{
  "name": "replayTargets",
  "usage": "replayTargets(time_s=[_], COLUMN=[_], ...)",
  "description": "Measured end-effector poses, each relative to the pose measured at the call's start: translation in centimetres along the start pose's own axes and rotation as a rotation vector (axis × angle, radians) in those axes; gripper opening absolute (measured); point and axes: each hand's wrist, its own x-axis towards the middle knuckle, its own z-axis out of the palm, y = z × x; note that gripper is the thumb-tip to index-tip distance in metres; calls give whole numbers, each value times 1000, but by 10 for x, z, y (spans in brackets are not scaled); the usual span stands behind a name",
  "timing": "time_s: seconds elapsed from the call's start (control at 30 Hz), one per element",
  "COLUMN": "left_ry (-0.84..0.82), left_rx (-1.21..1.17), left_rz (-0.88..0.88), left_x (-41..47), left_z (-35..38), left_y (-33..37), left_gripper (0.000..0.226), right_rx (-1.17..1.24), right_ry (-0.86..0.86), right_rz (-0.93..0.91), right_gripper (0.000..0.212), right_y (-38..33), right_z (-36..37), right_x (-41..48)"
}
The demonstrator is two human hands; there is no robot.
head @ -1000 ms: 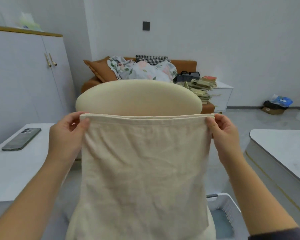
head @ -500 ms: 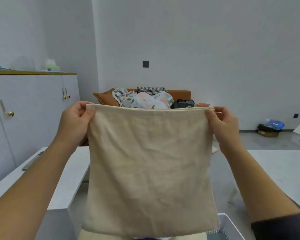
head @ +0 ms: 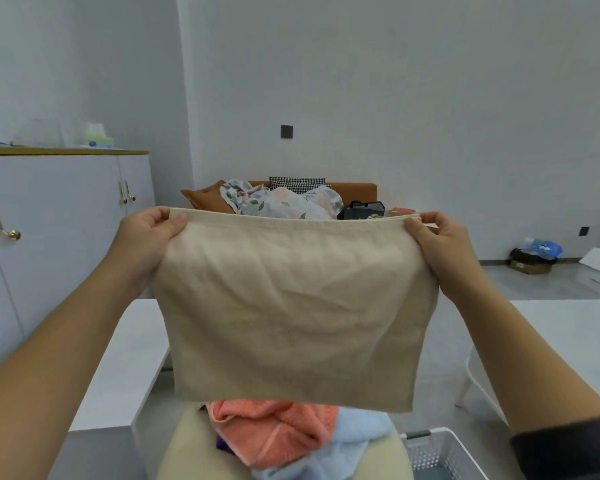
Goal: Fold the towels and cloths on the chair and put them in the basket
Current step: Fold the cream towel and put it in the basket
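The beige towel [head: 291, 306] hangs flat in the air between the left hand [head: 146, 237] and the right hand [head: 440, 240], each pinching a top corner, above the chair [head: 184, 448] piled with a pink towel [head: 274, 431] and a blue cloth [head: 354, 441], beside the white basket [head: 444, 452].

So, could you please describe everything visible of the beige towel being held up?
The beige cloth towel hangs as a creased, squarish sheet with a hemmed band along its top edge. The left hand and right hand pinch its upper corners, spreading it above the coral towel on the cream chair.
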Motion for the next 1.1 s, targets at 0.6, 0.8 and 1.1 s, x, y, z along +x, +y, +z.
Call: replayTargets(time_s=[0.6,0.8,1.1], left_ry=[-190,-116,61], left_rx=[270,199,-48], left_rz=[-263,-161,6], left_x=[68,80,94], left_z=[36,41,41], left_y=[-97,-100,-26], left_gripper=[13,10,14], right_rx=[-353,-278,-2], right_ry=[-158,-102,48], right_rz=[231,197,0], right_gripper=[25,21,16], right_y=[107,108,23], right_z=[65,72,67], right_x=[52,64,87])
